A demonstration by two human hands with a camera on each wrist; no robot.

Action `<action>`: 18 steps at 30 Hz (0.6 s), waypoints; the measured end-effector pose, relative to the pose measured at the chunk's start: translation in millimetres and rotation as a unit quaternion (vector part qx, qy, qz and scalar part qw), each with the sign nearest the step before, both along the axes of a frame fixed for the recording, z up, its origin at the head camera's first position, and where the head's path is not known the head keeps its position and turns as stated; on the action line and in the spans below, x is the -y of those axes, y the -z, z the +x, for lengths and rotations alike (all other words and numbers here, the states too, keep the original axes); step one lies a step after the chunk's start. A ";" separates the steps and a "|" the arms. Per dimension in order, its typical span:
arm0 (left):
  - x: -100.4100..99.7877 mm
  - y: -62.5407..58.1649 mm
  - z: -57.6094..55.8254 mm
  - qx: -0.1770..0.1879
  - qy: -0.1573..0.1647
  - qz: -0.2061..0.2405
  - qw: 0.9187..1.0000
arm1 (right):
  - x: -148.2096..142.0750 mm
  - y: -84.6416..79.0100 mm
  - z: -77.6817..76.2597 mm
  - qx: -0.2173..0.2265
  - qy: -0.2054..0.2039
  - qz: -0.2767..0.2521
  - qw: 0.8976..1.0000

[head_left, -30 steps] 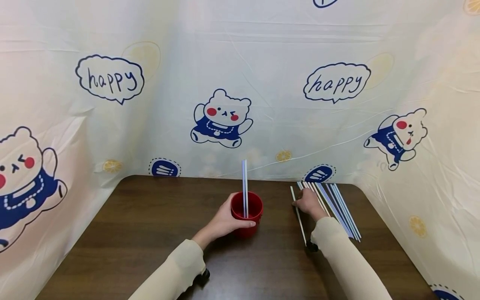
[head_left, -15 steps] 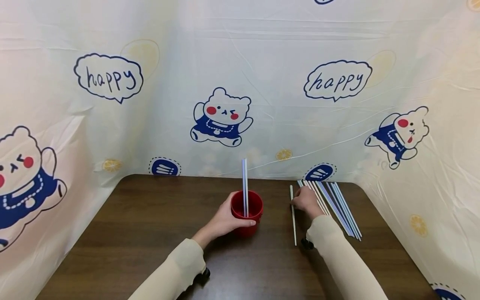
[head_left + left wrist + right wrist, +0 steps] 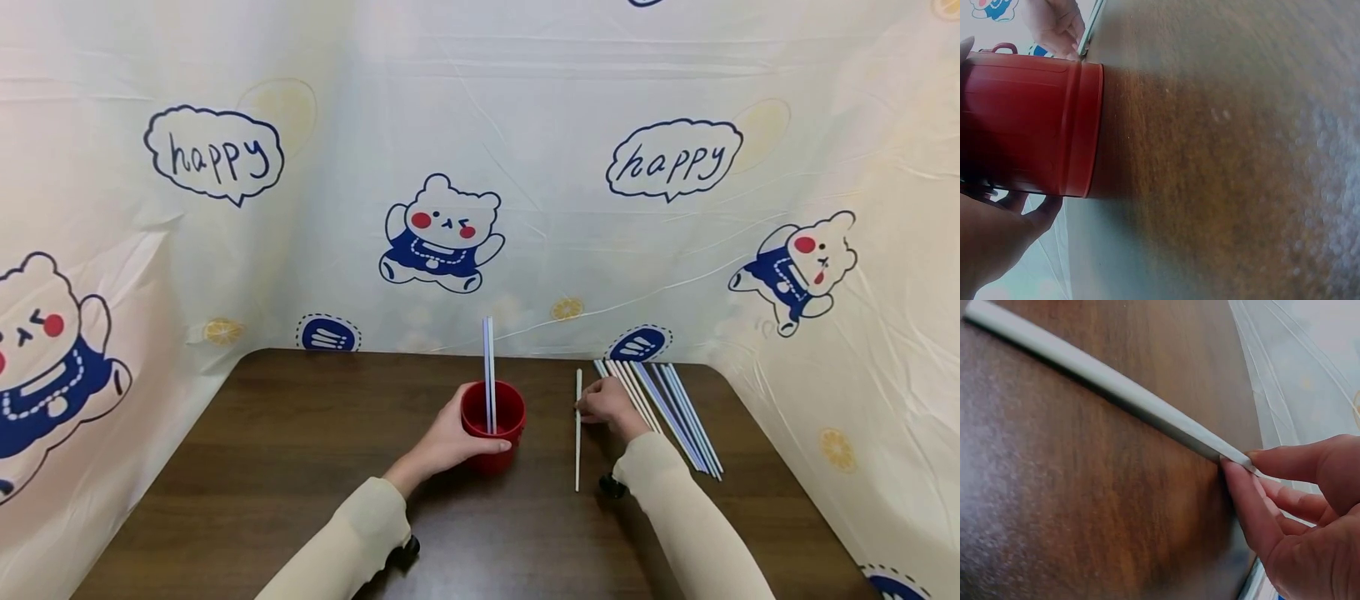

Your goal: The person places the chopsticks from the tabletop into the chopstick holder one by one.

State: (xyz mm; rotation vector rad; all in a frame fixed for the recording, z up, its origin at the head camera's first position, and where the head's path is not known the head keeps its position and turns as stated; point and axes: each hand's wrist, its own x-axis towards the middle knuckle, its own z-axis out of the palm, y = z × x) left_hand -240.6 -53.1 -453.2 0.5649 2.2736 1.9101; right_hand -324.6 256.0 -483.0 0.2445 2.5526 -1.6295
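Observation:
My left hand (image 3: 455, 433) grips a red cup (image 3: 495, 461) from its left side, thumb across the front near the rim. Two slim chopsticks (image 3: 489, 358), one bluish and one white, stand upright in the cup. In the left wrist view the cup (image 3: 1029, 119) appears sideways, with its base at the tabletop and a small loop on its far side. To the right of it, my right hand (image 3: 609, 406) pinches a pale chopstick (image 3: 577, 450) between thumb and fingertips. The right wrist view shows this chopstick (image 3: 1116, 384) slanting low along the wood, its far end in the fingers.
A row of several blue, purple and whitish chopsticks (image 3: 686, 425) lies on the brown table (image 3: 262, 467), right of and partly behind my right hand. A pale curtain (image 3: 555, 250) printed with bears hangs along the back and sides.
My right hand has drawn the pale chopstick a little left, away from the row, and turned it from slanted to nearly straight. The left hand and cup have stayed put.

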 end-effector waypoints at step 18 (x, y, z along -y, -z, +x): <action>-0.2 0.2 1.5 -0.012 -0.005 0.002 1.000 | 22.1 -25.3 -8.3 -0.091 0.031 -0.101 0.990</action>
